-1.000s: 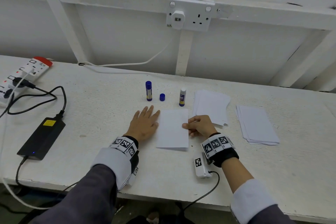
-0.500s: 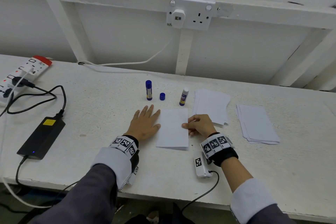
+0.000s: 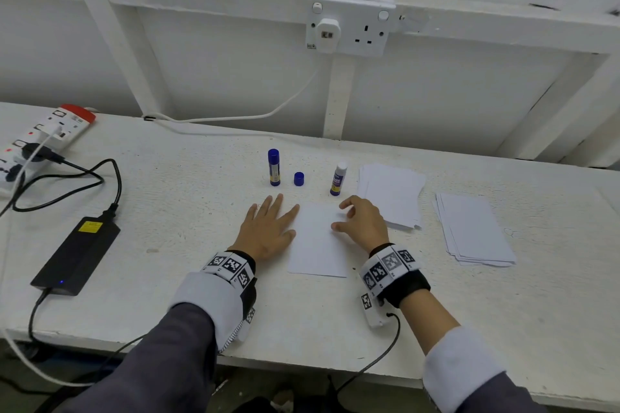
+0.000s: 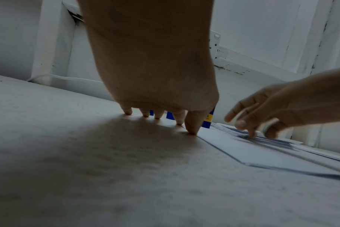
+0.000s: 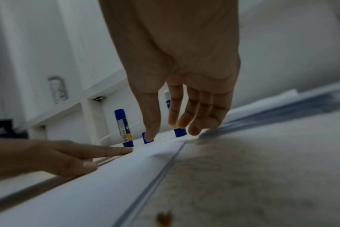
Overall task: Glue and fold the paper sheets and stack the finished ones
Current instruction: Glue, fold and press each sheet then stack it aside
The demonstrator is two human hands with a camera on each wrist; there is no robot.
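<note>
A folded white sheet (image 3: 317, 240) lies flat in the middle of the table. My left hand (image 3: 285, 220) rests flat beside it, fingers straight and thumb at the sheet's left edge (image 4: 262, 155). My right hand (image 3: 342, 216) hovers over the sheet's right edge with fingers loosely spread, holding nothing; the right wrist view shows its fingertips (image 5: 194, 130) just above the paper (image 5: 87, 184). Behind the sheet stand a capped blue glue stick (image 3: 273, 167), a loose blue cap (image 3: 298, 178) and an uncapped glue stick (image 3: 338, 179).
Two stacks of white sheets lie to the right: one (image 3: 391, 194) close to my right hand, another (image 3: 473, 228) further right. A black power brick (image 3: 77, 251) with cables and a power strip (image 3: 43, 137) occupy the left. A wall socket (image 3: 349, 25) hangs behind.
My right hand has let go of the sheet's right edge, uncurled its fingers and lifted forward a little. The left hand and the sheet have stayed put.
</note>
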